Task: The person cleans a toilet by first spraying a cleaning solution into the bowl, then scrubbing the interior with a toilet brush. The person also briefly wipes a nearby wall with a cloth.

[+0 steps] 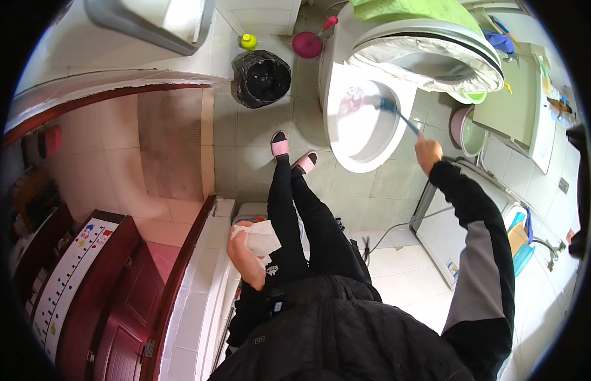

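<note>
My right hand (428,153) grips the thin blue handle of a toilet brush (387,104), whose head is over the bowl of a white toilet (364,164). Foamy bubbles (354,95) show at the bowl's left side, beside the brush head. The raised seat (428,88) wears a pale cloth cover and leans back over the far end of the bowl. At my left thigh, my left hand (245,257) is closed round a crumpled white tissue (263,238), apart from the toilet.
A waste bin lined with a black bag (245,78) stands left of the toilet, near a pink plunger (307,45) and a yellow-green bottle (248,41). Basins (459,128) stand right of it. A grey cable (405,220) runs to a white appliance (450,228). A doorway opens left.
</note>
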`<state>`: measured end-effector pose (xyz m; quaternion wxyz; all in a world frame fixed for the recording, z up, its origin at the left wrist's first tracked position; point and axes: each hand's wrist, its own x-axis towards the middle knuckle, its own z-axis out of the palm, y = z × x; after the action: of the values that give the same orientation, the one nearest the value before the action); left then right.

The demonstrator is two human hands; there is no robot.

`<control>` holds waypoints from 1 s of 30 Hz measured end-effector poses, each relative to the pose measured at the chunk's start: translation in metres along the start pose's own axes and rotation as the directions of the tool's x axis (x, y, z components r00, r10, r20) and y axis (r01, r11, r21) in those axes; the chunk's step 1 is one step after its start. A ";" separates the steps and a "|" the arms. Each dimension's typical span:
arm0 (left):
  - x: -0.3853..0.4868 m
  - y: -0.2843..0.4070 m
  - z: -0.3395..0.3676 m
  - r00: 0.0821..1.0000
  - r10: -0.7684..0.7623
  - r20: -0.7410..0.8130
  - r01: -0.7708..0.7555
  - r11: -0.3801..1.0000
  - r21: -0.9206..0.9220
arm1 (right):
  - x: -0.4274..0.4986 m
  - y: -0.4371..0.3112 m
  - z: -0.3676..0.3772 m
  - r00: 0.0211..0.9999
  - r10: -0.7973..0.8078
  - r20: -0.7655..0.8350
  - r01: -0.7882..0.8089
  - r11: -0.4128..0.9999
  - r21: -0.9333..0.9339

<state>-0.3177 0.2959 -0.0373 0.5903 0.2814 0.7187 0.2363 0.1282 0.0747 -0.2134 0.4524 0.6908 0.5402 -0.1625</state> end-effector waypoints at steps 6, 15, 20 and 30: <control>0.001 0.002 -0.006 1.000 -0.003 0.029 0.003 1.000 -0.003 | -0.051 -0.061 0.015 0.997 0.074 0.001 -0.071 0.949 0.306; -0.001 0.007 0.000 1.000 -0.014 0.009 0.013 0.999 0.032 | -0.062 -0.137 -0.029 0.825 -0.217 0.521 -0.564 -0.266 0.782; -0.007 0.002 0.007 0.993 0.068 0.100 -0.069 0.998 0.013 | 0.009 -0.135 -0.001 0.736 -0.103 0.669 -0.647 -0.396 0.651; -0.013 0.003 0.013 0.990 0.060 0.130 -0.081 0.984 0.161 | 0.059 -0.136 0.042 0.895 0.364 0.257 -0.352 0.223 0.909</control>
<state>-0.3031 0.2895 -0.0281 0.5998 0.3692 0.6871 0.1784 0.0394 0.0777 -0.3391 -0.0124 0.9269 0.1726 -0.3331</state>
